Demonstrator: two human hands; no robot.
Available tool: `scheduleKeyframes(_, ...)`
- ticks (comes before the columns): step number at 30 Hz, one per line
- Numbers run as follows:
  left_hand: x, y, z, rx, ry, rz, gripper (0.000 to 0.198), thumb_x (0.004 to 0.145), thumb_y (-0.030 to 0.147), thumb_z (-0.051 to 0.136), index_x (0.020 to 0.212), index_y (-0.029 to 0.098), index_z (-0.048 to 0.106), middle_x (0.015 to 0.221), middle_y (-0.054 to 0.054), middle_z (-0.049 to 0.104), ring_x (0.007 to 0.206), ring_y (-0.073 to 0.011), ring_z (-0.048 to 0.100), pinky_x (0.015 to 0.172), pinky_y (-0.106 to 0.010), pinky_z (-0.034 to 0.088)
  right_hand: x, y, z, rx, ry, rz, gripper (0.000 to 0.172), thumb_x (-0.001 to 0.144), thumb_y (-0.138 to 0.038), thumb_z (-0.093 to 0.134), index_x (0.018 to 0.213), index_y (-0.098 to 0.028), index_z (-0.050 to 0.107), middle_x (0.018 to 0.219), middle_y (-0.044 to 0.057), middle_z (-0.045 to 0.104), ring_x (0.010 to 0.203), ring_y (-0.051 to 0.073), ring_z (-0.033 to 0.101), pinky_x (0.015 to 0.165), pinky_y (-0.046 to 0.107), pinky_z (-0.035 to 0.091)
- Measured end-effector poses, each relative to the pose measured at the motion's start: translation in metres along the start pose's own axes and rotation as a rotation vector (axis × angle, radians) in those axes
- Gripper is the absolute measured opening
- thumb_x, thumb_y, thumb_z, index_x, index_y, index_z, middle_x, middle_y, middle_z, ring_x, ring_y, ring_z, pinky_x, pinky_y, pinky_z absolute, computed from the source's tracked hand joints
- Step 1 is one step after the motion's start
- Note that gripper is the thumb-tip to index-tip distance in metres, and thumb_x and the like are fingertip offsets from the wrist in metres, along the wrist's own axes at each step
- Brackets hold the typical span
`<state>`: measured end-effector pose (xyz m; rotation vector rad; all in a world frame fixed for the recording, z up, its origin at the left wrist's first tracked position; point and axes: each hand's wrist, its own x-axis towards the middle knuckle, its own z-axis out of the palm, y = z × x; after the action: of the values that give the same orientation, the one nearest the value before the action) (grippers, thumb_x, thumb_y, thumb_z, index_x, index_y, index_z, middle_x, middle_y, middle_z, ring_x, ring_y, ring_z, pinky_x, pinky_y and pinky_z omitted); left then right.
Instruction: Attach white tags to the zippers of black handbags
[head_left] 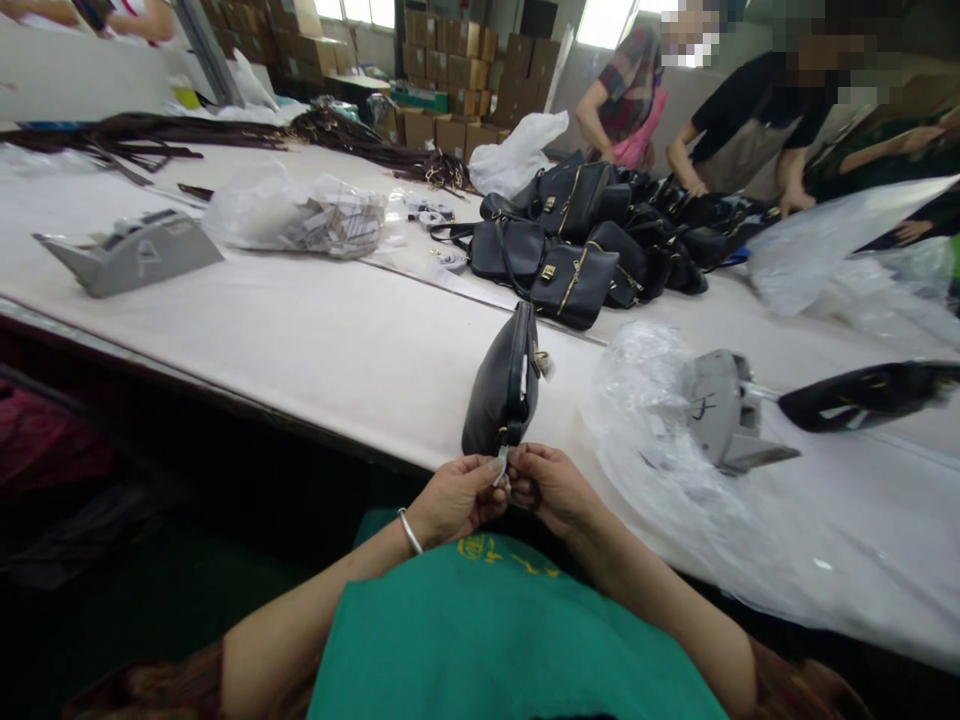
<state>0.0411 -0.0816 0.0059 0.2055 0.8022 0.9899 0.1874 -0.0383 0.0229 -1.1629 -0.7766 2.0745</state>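
A black handbag (495,390) stands on its base near the table's front edge, its narrow end towards me. A gold-coloured clasp with a pale wrap shows on its right face. At the bag's near end, a small white strip (502,462) sits by the ring there. My left hand (459,497), with a bracelet at the wrist, pinches this strip between thumb and finger. My right hand (551,487) is closed on the strip from the other side, its fingertips against the left ones. The strip's lower part is partly hidden by my fingers.
Several black handbags (577,285) are heaped behind, where co-workers' hands (795,198) reach in. Grey tape dispensers stand left (150,255) and right (720,410). Clear plastic bags (637,400) spread on the right. Dark straps (187,128) lie along the far side.
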Motion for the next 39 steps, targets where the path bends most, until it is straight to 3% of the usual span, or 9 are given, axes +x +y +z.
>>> scheduleKeyframes(5,-0.001,0.0,-0.001,-0.003,-0.005,-0.019,0.03,0.069,0.031,0.084,0.08,0.013,0.063,0.065,0.001,0.059,0.056,-0.0068,0.058,0.056,-0.019,0.053,0.008,0.004,-0.006,0.166,-0.067,0.158,0.03,0.061,-0.026,0.082,0.063,-0.015,0.054,0.052,-0.005,0.048,0.041,0.002,0.032,0.036,0.013,0.021)
scheduleKeyframes(12,0.0,-0.001,0.003,0.074,0.069,-0.017,0.03,0.071,0.032,0.083,0.077,0.013,0.061,0.065,0.001,0.06,0.053,-0.0063,0.057,0.053,-0.018,0.051,0.012,0.008,-0.007,0.103,-0.05,0.192,0.033,0.06,-0.028,0.084,0.066,-0.015,0.054,0.049,-0.006,0.048,0.039,0.001,0.03,0.034,0.013,0.019)
scheduleKeyframes(14,-0.001,0.0,0.005,0.103,0.112,-0.005,0.031,0.07,0.033,0.084,0.075,0.013,0.061,0.066,0.0,0.06,0.052,-0.0062,0.057,0.05,-0.018,0.05,0.01,0.01,-0.005,0.042,-0.007,0.15,0.037,0.059,-0.034,0.086,0.067,-0.015,0.055,0.049,-0.005,0.05,0.038,0.002,0.032,0.034,0.014,0.019)
scheduleKeyframes(18,-0.002,0.0,0.008,0.12,0.158,0.019,0.032,0.068,0.035,0.084,0.074,0.014,0.06,0.066,0.001,0.061,0.051,-0.0059,0.056,0.048,-0.017,0.049,0.0,0.011,-0.003,-0.027,0.111,-0.072,0.04,0.061,-0.041,0.086,0.067,-0.016,0.056,0.049,-0.007,0.045,0.041,0.004,0.034,0.036,0.017,0.022)
scheduleKeyframes(21,-0.002,-0.002,0.009,0.104,0.146,0.018,0.035,0.066,0.036,0.086,0.073,0.014,0.06,0.065,0.001,0.06,0.052,-0.0058,0.056,0.049,-0.018,0.05,-0.007,0.009,-0.001,-0.055,0.092,-0.143,0.035,0.066,-0.042,0.083,0.07,-0.014,0.062,0.052,-0.007,0.044,0.044,0.004,0.033,0.039,0.018,0.022)
scheduleKeyframes(28,0.001,-0.005,0.005,0.037,0.083,-0.03,0.031,0.07,0.034,0.084,0.075,0.014,0.06,0.066,0.002,0.059,0.052,-0.0053,0.056,0.052,-0.018,0.052,0.001,0.01,-0.005,0.052,-0.035,0.03,0.037,0.065,-0.042,0.085,0.082,-0.013,0.071,0.054,-0.003,0.053,0.043,0.004,0.032,0.04,0.017,0.019)
scheduleKeyframes(32,-0.001,-0.002,0.003,0.028,0.056,-0.061,0.03,0.071,0.031,0.083,0.076,0.013,0.06,0.067,0.002,0.058,0.053,-0.005,0.056,0.053,-0.019,0.052,0.007,0.013,-0.008,0.109,-0.064,0.07,0.036,0.061,-0.04,0.087,0.079,-0.014,0.07,0.054,-0.004,0.053,0.044,0.005,0.034,0.04,0.017,0.021)
scheduleKeyframes(36,-0.003,-0.001,0.001,0.116,0.098,-0.022,0.033,0.068,0.036,0.084,0.077,0.015,0.059,0.07,0.001,0.061,0.054,-0.0059,0.056,0.054,-0.02,0.05,0.003,0.012,-0.013,-0.141,-0.039,-0.043,0.036,0.071,-0.049,0.078,0.075,-0.015,0.069,0.053,-0.003,0.052,0.043,0.006,0.032,0.041,0.02,0.023)
scheduleKeyframes(39,-0.003,-0.003,-0.005,0.369,0.234,0.093,0.03,0.068,0.037,0.081,0.078,0.016,0.061,0.07,-0.001,0.064,0.057,-0.0096,0.059,0.055,-0.021,0.047,-0.002,0.008,-0.022,-0.526,0.19,-0.302,0.033,0.078,-0.049,0.069,0.075,-0.016,0.071,0.057,0.0,0.059,0.049,0.01,0.044,0.045,0.023,0.034)
